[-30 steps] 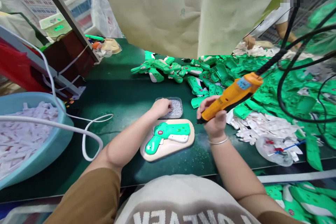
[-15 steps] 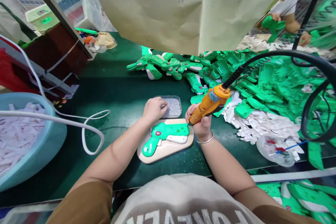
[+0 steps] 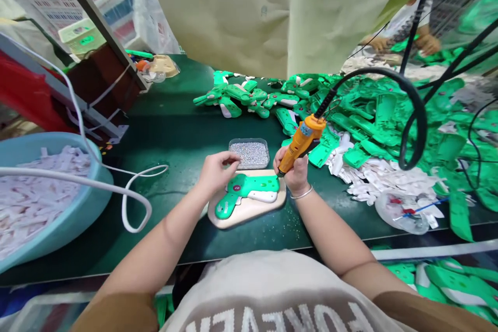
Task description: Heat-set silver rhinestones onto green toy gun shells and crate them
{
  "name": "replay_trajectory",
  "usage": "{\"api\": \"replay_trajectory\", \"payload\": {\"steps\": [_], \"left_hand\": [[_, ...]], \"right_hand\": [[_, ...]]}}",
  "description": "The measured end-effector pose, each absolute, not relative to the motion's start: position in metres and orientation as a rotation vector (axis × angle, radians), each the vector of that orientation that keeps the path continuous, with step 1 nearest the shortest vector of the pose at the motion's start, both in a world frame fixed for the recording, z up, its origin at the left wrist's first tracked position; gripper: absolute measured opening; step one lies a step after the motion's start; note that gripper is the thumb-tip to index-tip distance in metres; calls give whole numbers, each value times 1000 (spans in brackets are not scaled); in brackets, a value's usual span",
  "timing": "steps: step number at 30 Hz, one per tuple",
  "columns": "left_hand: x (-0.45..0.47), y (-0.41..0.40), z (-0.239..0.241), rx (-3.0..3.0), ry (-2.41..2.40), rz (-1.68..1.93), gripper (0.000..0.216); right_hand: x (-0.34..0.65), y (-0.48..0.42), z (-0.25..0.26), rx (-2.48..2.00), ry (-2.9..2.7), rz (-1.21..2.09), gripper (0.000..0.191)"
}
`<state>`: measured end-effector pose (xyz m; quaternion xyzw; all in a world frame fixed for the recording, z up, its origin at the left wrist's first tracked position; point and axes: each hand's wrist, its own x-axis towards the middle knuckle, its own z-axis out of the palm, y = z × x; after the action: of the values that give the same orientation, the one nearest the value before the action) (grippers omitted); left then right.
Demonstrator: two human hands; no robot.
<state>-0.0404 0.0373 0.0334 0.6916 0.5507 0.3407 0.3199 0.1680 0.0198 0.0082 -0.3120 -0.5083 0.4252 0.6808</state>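
Note:
My right hand (image 3: pixel 292 174) is wrapped round an orange electric screwdriver (image 3: pixel 301 145), its tip pointing down at the right end of a green and white toy gun (image 3: pixel 252 187). The toy gun lies flat on a pale fixture board (image 3: pixel 237 218). Just left of a clear tray (image 3: pixel 268 154) of small silvery screws (image 3: pixel 252 153), my left hand (image 3: pixel 218 170) has thumb and fingertips pinched together. Anything between those fingertips is too small to make out.
A blue tub (image 3: pixel 101 187) of white plastic parts stands at left, with a white cable (image 3: pixel 136 205) beside it. Green toy shells (image 3: pixel 373 124) and white pieces (image 3: pixel 381 181) are heaped at right. Paper sheeting (image 3: pixel 252 21) hangs ahead. A co-worker's hands (image 3: pixel 428 44) are at back right.
My left hand has come out of the screw tray, moving left towards the toy gun, fingertips pinched. The screwdriver stays near the toy's right end. The whole view has shifted slightly.

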Motion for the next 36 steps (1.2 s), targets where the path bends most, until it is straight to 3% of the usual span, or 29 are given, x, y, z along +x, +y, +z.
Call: {"api": "replay_trajectory", "payload": {"steps": [12, 21, 29, 36], "left_hand": [[-99, -50, 10, 1773, 1405, 805, 18], [-102, -26, 3, 1619, 1278, 572, 16], [-107, -16, 13, 1709, 1182, 385, 13], [-76, -14, 5, 1949, 1288, 638, 14]], "right_hand": [[170, 12, 29, -636, -1151, 910, 63], [159, -27, 26, -635, -1187, 1064, 67], [149, -29, 8, -637, -1160, 1034, 58], [149, -27, 10, -649, -1157, 1079, 58]]}}
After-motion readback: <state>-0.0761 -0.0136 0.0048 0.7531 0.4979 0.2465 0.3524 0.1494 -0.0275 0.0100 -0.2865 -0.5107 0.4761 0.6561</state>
